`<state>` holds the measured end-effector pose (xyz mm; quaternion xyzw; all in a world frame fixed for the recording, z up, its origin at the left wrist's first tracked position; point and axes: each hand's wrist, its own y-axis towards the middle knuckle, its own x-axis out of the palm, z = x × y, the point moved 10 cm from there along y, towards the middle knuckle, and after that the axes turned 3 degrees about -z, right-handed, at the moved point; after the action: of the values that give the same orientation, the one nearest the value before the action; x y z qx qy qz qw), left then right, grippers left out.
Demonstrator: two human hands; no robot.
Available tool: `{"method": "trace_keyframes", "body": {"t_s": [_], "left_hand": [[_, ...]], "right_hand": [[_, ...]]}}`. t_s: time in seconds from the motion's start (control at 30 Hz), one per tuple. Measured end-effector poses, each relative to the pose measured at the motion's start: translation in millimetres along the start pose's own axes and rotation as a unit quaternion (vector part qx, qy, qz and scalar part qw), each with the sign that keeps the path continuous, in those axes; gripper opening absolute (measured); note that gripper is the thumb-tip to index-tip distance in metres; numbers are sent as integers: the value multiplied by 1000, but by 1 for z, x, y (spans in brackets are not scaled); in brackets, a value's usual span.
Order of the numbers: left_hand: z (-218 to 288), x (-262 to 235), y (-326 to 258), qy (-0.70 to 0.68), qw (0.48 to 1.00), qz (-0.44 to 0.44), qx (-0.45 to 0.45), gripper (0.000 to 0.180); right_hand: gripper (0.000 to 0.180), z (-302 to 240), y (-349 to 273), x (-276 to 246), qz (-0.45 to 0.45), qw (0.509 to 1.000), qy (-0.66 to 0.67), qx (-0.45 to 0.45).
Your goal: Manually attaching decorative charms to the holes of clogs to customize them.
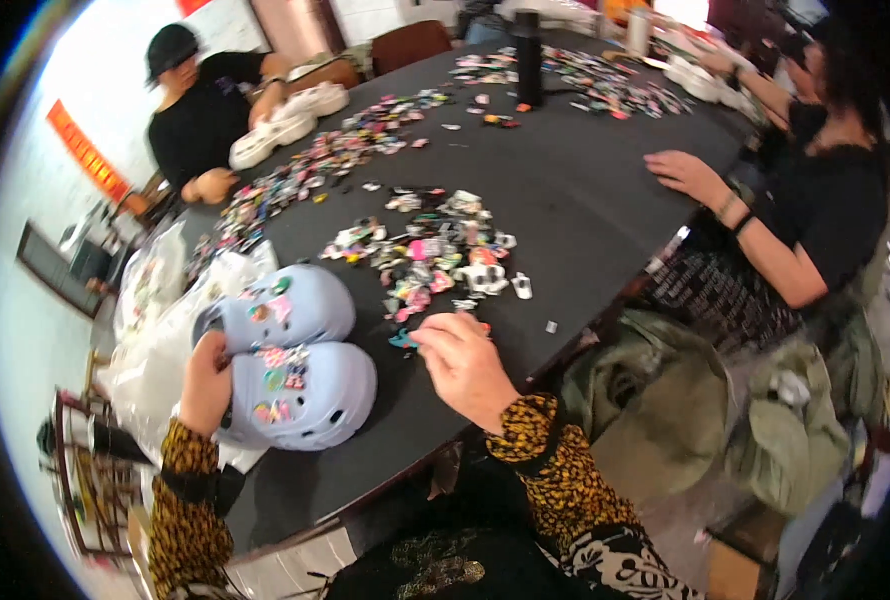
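Note:
My left hand (206, 384) is closed round the heel ends of a pair of light blue clogs, held side by side with the toes to the right. The upper clog (317, 306) and the lower clog (337, 392) both carry colourful charms on their tops. To the right of the clogs, my right hand (462, 368) is closed in a pinch, a small teal shoe charm (402, 340) at its fingertips. Just beyond that hand lies a loose pile of mixed shoe charms (430, 250) in pink, white, black and green.
A black table (575, 200) bears a long band of charms (335, 155) and a dark bottle (529, 60). Clear plastic bags (155, 350) crowd the left edge. One person (200, 110) handles white clogs (275, 135); another person's hand (690, 177) rests at the right edge.

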<state>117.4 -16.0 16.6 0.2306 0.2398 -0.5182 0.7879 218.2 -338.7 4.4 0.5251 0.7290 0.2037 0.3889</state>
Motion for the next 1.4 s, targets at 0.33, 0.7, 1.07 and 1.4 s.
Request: {"method": "trace_keyframes", "body": {"t_s": [0.33, 0.7, 1.07, 1.4], "left_hand": [[39, 5, 9, 24, 1000, -8, 19, 17], [159, 10, 79, -35, 999, -22, 10, 19], [237, 154, 179, 84, 977, -133, 143, 29], [259, 252, 232, 37, 969, -109, 219, 44]], "right_hand": [[13, 9, -10, 3, -33, 999, 32, 29], [15, 19, -13, 2, -9, 994, 89, 58], [16, 12, -11, -8, -12, 994, 99, 44], [17, 17, -12, -14, 20, 988, 148, 40]]}}
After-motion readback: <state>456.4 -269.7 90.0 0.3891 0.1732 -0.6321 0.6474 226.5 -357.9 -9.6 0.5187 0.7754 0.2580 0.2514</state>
